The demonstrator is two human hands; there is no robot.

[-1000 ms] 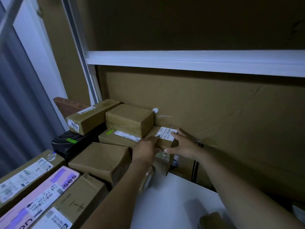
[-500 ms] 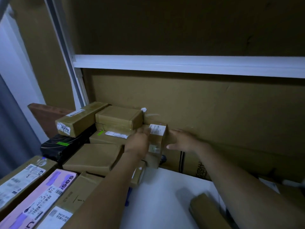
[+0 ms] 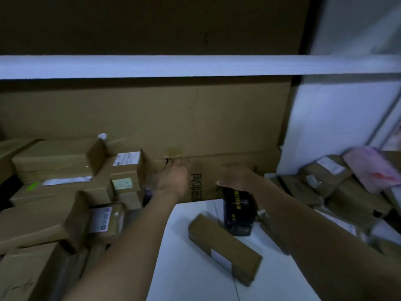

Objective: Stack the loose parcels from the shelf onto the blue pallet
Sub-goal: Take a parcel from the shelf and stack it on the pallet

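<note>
a heap of brown parcels [image 3: 54,161] crowds the left of the white shelf [image 3: 188,268]. the left hand [image 3: 173,177] reaches toward the cardboard backing [image 3: 217,118]; i cannot tell whether it grips anything. the right hand [image 3: 236,177] clasps the top of 1 black box [image 3: 237,211] standing on the shelf. further parcels [image 3: 325,177] lie at right. the blue pallet is out of view, so most of the job looks undone.

White shelf [image 3: 188,274]; on it a long brown parcel [image 3: 225,248] lying flat, black box [image 3: 238,216] upright just behind; cardboard parcels [image 3: 43,222] piled left; further parcels [image 3: 347,192] right.
</note>
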